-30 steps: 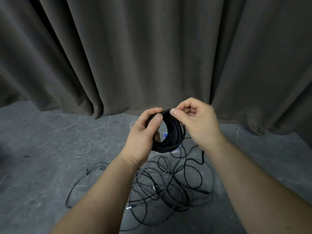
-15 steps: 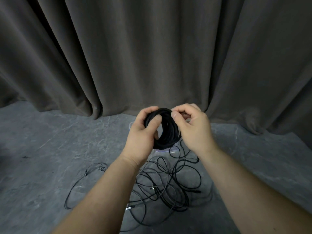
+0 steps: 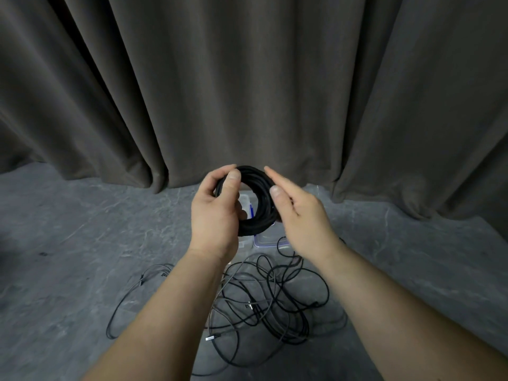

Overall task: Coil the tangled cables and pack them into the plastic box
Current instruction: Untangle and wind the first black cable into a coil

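A tight black cable coil [image 3: 259, 199] is held up in front of me, above the floor. My left hand [image 3: 217, 213] grips its left side, thumb over the top. My right hand [image 3: 298, 213] is against the coil's right side with fingers stretched out and the thumb raised; I cannot tell whether it still touches the coil. Behind and below the coil stands a clear plastic box [image 3: 264, 242], mostly hidden by the coil and hands. A tangle of thin black cables [image 3: 269, 303] lies on the floor below my forearms.
A grey stone-patterned floor [image 3: 82, 243] stretches to both sides. One long cable loop [image 3: 132, 298] trails out to the left of the tangle. A dark pleated curtain [image 3: 247, 78] closes off the back.
My right hand has released its pinch on the top of the coil and spread its fingers along the right side. Both hands and the coil have moved slightly away from me.
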`<state>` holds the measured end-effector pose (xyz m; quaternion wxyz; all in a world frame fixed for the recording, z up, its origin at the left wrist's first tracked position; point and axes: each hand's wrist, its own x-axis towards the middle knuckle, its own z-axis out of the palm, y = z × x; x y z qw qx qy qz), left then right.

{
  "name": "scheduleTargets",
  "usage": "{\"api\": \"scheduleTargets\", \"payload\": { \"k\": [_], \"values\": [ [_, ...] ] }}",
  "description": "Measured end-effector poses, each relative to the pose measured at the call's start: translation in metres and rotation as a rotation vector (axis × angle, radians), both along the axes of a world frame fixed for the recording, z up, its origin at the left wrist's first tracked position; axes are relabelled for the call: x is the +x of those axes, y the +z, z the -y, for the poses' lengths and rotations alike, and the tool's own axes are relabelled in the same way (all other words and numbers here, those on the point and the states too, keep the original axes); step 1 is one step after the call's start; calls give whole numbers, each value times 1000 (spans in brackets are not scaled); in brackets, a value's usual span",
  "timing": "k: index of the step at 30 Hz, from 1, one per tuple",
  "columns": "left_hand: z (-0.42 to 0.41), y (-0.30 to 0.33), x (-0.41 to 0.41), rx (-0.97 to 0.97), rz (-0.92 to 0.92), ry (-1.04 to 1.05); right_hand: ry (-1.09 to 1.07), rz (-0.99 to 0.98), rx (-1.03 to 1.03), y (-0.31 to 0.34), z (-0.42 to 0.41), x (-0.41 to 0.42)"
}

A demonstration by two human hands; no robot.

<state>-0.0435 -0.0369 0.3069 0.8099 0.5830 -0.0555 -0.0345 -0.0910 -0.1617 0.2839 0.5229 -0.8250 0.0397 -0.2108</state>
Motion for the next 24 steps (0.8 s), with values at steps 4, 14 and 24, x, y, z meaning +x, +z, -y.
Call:
{"api": "scheduleTargets", "payload": {
  "k": [4,14,24],
  "values": [
    [-1,3,0,6,33,-32,-120,87,83,3,-1,3],
    [-2,2,-2,12,33,-73,-129,153,377,10,9,11],
    [-9,5,12,-82,-165,248,-71,-86,68,-7,22,5]
  ]
}}
